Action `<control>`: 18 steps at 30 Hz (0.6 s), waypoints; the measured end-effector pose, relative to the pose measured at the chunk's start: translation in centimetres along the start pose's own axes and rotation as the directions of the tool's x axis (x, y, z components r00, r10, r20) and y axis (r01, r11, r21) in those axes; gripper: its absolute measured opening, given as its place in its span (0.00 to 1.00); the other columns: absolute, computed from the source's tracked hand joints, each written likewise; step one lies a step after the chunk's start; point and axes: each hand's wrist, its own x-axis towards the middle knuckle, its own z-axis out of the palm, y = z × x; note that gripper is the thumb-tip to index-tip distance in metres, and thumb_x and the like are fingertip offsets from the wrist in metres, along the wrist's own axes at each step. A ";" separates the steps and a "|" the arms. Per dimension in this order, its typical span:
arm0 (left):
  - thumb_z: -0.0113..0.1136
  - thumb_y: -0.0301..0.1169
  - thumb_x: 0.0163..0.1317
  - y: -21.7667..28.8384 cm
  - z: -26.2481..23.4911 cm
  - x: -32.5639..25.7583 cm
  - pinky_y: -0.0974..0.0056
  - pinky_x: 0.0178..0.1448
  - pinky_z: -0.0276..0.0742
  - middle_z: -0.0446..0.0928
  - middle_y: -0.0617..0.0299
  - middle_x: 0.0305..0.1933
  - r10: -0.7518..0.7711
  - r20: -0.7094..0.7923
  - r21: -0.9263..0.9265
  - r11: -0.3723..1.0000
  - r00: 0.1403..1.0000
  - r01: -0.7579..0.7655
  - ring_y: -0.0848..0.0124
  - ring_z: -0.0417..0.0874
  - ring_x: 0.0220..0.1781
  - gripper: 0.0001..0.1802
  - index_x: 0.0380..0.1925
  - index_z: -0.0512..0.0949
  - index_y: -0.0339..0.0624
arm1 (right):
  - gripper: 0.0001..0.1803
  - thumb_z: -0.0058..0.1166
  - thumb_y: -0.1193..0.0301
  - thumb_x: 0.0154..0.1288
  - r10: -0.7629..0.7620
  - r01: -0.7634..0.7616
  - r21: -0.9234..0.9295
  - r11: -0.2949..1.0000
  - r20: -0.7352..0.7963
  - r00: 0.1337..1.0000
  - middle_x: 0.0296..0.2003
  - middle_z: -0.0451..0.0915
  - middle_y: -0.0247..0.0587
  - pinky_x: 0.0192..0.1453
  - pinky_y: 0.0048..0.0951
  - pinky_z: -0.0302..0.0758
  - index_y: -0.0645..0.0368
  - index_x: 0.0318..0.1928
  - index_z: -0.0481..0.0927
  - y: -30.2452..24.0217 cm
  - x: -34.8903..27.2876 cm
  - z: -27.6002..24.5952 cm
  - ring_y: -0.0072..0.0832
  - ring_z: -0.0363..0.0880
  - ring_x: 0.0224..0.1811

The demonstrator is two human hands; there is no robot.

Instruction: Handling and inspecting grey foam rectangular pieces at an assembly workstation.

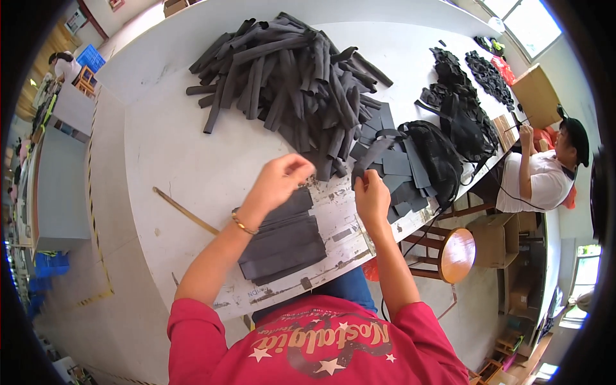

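My left hand [280,179] hovers over the white table [173,147] with its fingertips pinched together; I cannot make out anything between them. A gold bangle sits on that wrist. Below the left forearm lies a stack of flat dark grey pieces [285,244]. My right hand [371,196] is closed on the lower end of a dark grey strip [372,153] that rises toward a spread of flat grey sheets [401,170]. The two hands are a short gap apart.
A big heap of dark grey rolled strips [289,77] fills the far middle of the table. Black bags [446,151] lie to the right. A thin wooden stick [186,210] lies at the left. A round wooden stool [457,254] stands at the table's right edge; a person in a white shirt [542,173] sits beyond it.
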 end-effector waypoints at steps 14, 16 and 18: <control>0.50 0.25 0.70 2.1 7.2 -7.2 0.69 0.44 0.76 0.84 0.56 0.38 0.172 -0.100 -0.129 0.974 0.980 -0.184 0.75 0.83 0.40 0.10 0.45 0.76 0.31 | 0.12 0.63 0.74 0.62 -0.050 -0.012 0.751 0.661 0.060 0.997 0.32 0.80 0.36 0.37 0.23 0.74 0.63 0.45 0.78 -4.9 -5.9 -9.4 0.21 0.78 0.32; 0.53 0.24 0.67 2.3 7.7 -8.2 0.65 0.43 0.77 0.82 0.53 0.36 0.286 -0.107 0.134 0.953 0.952 -0.272 0.69 0.84 0.37 0.09 0.45 0.76 0.33 | 0.11 0.60 0.76 0.64 -0.012 -0.049 0.856 0.515 0.064 0.998 0.35 0.80 0.35 0.39 0.22 0.74 0.64 0.46 0.78 -6.4 -5.2 -11.6 0.19 0.78 0.35; 0.55 0.23 0.65 3.0 8.1 -9.3 0.64 0.42 0.76 0.81 0.52 0.35 0.391 -0.110 0.278 0.895 0.914 -0.349 0.65 0.84 0.36 0.09 0.45 0.76 0.34 | 0.09 0.60 0.77 0.64 -0.068 0.104 0.829 0.550 -0.080 0.995 0.34 0.79 0.34 0.39 0.19 0.73 0.65 0.44 0.78 -8.4 -5.1 -13.3 0.16 0.76 0.33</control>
